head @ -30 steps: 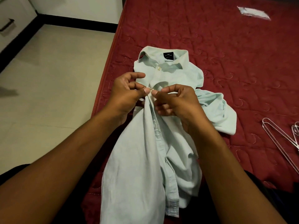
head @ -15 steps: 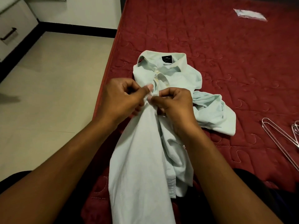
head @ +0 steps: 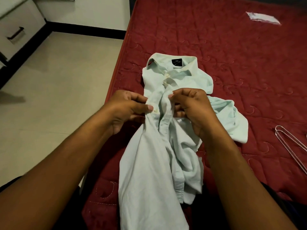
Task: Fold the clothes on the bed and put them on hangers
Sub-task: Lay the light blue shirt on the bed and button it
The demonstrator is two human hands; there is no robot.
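Left of the fingers [head: 132, 99] lies a pale, glossy tiled floor [head: 58, 80], edged far beyond them by a black skirting [head: 86, 31] under a white wall [head: 83, 10]. Farther left of the fingers stands a white drawer unit [head: 21, 19] with a dark handle [head: 15, 34], while a dark red quilted bed [head: 216, 39] spreads beneath, beyond and to the right of them.

Count: 1 pale mint button-up cotton shirt [head: 149, 163], 1 dark red quilted bed [head: 199, 30], 1 thin silver wire hanger [head: 292, 146] for sure, possible second at frame edge, 1 crumpled white wrapper [head: 262, 18], 1 white drawer [head: 25, 17], my 2 hands: left hand [head: 127, 110], right hand [head: 194, 110]
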